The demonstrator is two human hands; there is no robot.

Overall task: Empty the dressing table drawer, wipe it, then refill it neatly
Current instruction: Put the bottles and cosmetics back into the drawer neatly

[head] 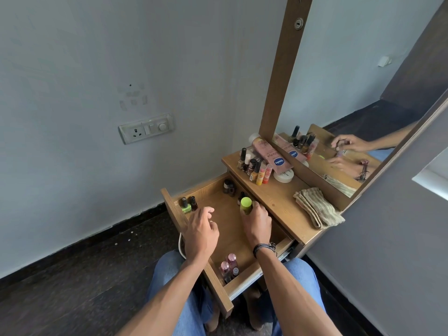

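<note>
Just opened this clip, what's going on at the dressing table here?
A seated person is working in the open drawer. The right grip holds a lime-capped bottle upright near the drawer's back. The left grip hovers open, holding nothing, near a green nail polish in one corner. Pink-capped bottles stand in another corner. More polishes, a Vaseline tube and a folded cloth sit on the tabletop. Whether this is emptying or refilling cannot be told.
</note>
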